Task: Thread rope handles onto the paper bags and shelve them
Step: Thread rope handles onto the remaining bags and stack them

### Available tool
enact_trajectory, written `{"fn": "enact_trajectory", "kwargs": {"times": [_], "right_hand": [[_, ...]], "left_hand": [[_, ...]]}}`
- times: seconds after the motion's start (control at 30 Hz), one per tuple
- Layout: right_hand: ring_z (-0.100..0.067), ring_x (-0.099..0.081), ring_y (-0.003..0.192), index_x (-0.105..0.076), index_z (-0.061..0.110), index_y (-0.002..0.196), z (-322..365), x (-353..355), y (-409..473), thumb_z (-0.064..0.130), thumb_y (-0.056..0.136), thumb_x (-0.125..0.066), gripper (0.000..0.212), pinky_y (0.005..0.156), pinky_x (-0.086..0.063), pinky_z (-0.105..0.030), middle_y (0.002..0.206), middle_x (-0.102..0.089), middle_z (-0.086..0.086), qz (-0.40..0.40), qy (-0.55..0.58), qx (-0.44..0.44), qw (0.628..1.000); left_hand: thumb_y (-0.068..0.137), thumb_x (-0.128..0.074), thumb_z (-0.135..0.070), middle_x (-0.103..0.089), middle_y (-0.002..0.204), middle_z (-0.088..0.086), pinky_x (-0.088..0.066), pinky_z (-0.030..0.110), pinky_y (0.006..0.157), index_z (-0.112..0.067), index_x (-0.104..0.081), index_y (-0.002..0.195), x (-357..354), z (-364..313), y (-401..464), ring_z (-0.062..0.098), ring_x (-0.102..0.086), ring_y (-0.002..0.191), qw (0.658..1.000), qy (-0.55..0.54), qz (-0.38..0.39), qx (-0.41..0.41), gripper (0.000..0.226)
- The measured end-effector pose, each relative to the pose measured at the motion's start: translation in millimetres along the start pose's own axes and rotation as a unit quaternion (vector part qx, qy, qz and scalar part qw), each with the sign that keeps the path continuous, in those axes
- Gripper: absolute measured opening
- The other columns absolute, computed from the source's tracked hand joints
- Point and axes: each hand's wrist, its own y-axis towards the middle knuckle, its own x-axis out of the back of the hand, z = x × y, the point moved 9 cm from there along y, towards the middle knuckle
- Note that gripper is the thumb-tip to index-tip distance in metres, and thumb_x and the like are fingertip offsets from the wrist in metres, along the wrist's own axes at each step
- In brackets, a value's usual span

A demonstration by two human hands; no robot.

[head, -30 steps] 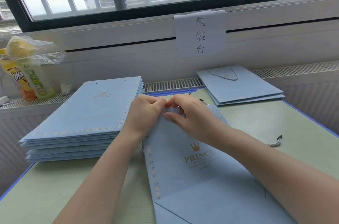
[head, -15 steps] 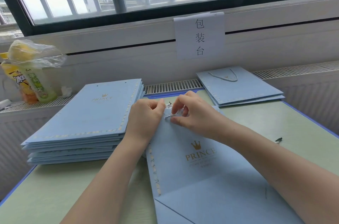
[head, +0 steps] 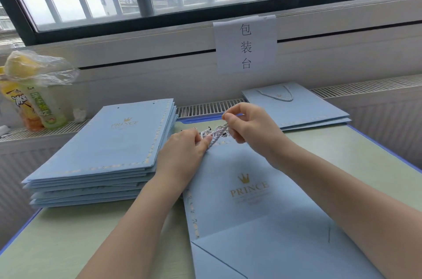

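We are mid-threading: our right hand (head: pixel 252 127) pinches the rope handle (head: pixel 215 135) up, and our left hand (head: pixel 185 153) grips the paper bag (head: pixel 246 205) lying under both hands. Next, we judge, pull the cord through.

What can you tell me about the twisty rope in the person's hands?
The rope is a thin cord twisted in white and pale blue-grey, with small dark tips. It looks soft and braided. It lies bunched at the top edge of the flat blue paper bag. The right hand pinches one strand and lifts it up; the left hand holds the rest against the bag.
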Motion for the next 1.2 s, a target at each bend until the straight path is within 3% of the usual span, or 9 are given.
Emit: {"fn": "enact_trajectory", "kwargs": {"times": [0.17,0.23,0.33,0.43,0.5,0.63,0.83,1.03,1.2], "right_hand": [[-0.004,-0.035,0.041,-0.057,0.011,0.087,6.3,29.6,2.0,0.009,0.097,-0.049,0.013,0.043,-0.03,-0.016,0.055,-0.046,0.002,-0.092,0.171,0.017,0.981],[-0.001,-0.035,0.04,-0.056,0.013,0.085,9.3,35.4,1.5,0.009,0.097,-0.049,0.014,0.042,-0.029,-0.014,0.054,-0.045,0.006,-0.115,0.143,0.047,0.982],[-0.001,-0.039,0.046,-0.057,0.016,0.085,17.0,28.6,-0.6,0.011,0.096,-0.052,0.013,0.048,-0.032,-0.014,0.056,-0.051,0.012,-0.11,0.023,0.108,0.988],[-0.009,-0.045,0.058,-0.059,0.015,0.089,17.9,22.4,-1.8,0.013,0.095,-0.054,0.008,0.057,-0.04,-0.03,0.069,-0.056,-0.004,-0.102,-0.057,0.138,0.984],[-0.009,-0.045,0.06,-0.059,0.014,0.09,18.9,22.9,-2.5,0.013,0.094,-0.055,0.006,0.059,-0.042,-0.03,0.068,-0.054,-0.003,-0.098,-0.073,0.151,0.981],[-0.006,-0.036,0.052,-0.059,0.011,0.088,15.2,32.0,0.2,0.016,0.094,-0.056,0.008,0.053,-0.034,-0.023,0.057,-0.04,0.009,-0.11,-0.068,0.146,0.981],[0.003,-0.044,0.047,-0.059,0.013,0.085,8.1,55.0,3.4,0.018,0.092,-0.06,0.009,0.051,-0.033,-0.009,0.051,-0.049,0.019,-0.179,-0.019,0.094,0.979],[-0.005,-0.038,0.048,-0.059,0.015,0.083,-23.2,70.9,7.8,0.018,0.097,-0.052,0.017,0.044,-0.032,-0.014,0.061,-0.047,0.005,-0.218,0.188,-0.038,0.957],[-0.005,-0.059,0.06,-0.061,0.01,0.088,-42.5,67.1,6.7,0.009,0.096,-0.053,0.011,0.055,-0.049,-0.013,0.073,-0.064,-0.002,-0.227,0.341,-0.098,0.907]], "left_hand": [[0.093,-0.056,-0.028,-0.059,0.086,0.002,-0.039,0.032,0.069,-0.013,-0.056,0.083,-10.6,5.1,-0.6,0.022,-0.054,0.088,0.998,0.019,0.047,0.025,0.018],[0.089,-0.06,-0.016,-0.062,0.088,0.002,-0.042,0.031,0.072,-0.013,-0.06,0.086,-8.0,3.2,-0.9,0.02,-0.056,0.088,0.999,-0.011,0.036,0.015,0.005],[0.087,-0.058,-0.002,-0.067,0.086,-0.001,-0.046,0.029,0.075,-0.01,-0.067,0.09,4.2,-18.3,-2.9,0.018,-0.061,0.086,0.992,-0.102,-0.031,-0.071,0.012],[0.095,-0.053,-0.012,-0.067,0.076,-0.01,-0.049,0.021,0.072,-0.018,-0.066,0.095,1.6,-40.9,-10.1,0.007,-0.065,0.076,0.955,-0.278,-0.003,-0.106,0.014],[0.097,-0.048,-0.023,-0.057,0.059,-0.012,-0.045,0.021,0.06,-0.021,-0.063,0.09,-0.4,-49.8,-13.8,0.006,-0.056,0.056,0.94,-0.315,0.01,-0.128,0.017],[0.095,-0.056,-0.02,-0.036,0.044,-0.011,-0.023,0.018,0.046,-0.011,-0.066,0.082,5.3,-44.1,-12.5,0.007,-0.028,0.042,0.952,-0.266,-0.027,-0.151,0.018],[0.094,-0.057,-0.023,-0.037,0.045,-0.01,-0.027,0.026,0.051,-0.016,-0.065,0.086,9.7,-31.8,-9.6,0.009,-0.038,0.047,0.982,-0.121,-0.073,-0.121,0.014],[0.097,-0.049,-0.027,-0.068,0.096,0.001,-0.048,0.033,0.075,-0.028,-0.065,0.113,-10.1,-18.5,-11.3,0.026,-0.06,0.094,0.999,-0.005,0.021,-0.026,0.023],[0.093,-0.051,-0.025,-0.068,0.101,0.0,-0.045,0.029,0.074,-0.031,-0.068,0.106,-8.7,-14.7,-10.8,0.023,-0.06,0.096,0.999,0.016,0.04,0.003,0.022]]}}
